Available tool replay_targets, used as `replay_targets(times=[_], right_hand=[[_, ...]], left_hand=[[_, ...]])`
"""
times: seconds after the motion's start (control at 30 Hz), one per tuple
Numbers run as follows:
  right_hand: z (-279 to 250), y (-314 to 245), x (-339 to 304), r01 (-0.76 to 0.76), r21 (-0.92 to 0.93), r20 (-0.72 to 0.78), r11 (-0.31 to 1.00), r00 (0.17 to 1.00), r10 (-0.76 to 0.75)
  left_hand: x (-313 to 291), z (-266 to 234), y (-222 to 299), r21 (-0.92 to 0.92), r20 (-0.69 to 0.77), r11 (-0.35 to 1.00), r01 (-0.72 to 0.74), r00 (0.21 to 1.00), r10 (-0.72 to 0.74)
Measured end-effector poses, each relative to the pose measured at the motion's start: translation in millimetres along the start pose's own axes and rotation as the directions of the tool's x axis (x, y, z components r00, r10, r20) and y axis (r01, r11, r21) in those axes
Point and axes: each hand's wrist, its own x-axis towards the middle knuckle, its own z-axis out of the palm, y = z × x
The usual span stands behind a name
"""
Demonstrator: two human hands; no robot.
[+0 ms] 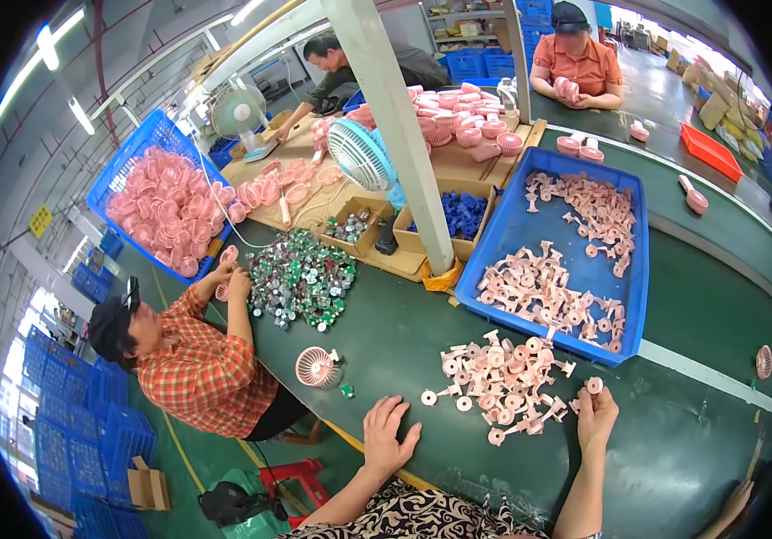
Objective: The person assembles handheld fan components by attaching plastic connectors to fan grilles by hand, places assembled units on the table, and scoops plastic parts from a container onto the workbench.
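Note:
My right hand [596, 419] pinches a small pink plastic part [594, 385] with a round ringed end, at the right edge of a loose pile of like parts [504, 382]. My left hand [388, 435] lies on the green table's near edge, fingers apart and a little bent, holding nothing. Ahead and left of it a pink fan cage [317, 367] sits on the table, with a small green piece [347, 391] beside it. Beyond the pile, a blue tray [520, 226] holds many more of the pink parts in two heaps.
A co-worker in a checked shirt [197, 364] sits at left by a heap of green and silver components [300, 278]. A white post [404, 135] rises from the table. A conveyor [718, 287] runs at right. Another person's hand [738, 499] shows at lower right.

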Motion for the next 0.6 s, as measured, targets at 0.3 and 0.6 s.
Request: replay_targets(times=[0.3,0.6], right_hand=[[-0.9,-4.1,0.5,0.006,-0.063,0.008,0.998,1.0,-0.005],[-3.7,5.7,2.1,-0.023,-0.064,0.037,0.998,0.999,0.025]], left_hand=[[0.3,0.9,-0.3,-0.001,0.002,1.0,0.0,1.0,0.0],[0.1,0.8,-1.1,-0.009,0.012,1.0,0.01,1.0,-0.01]])
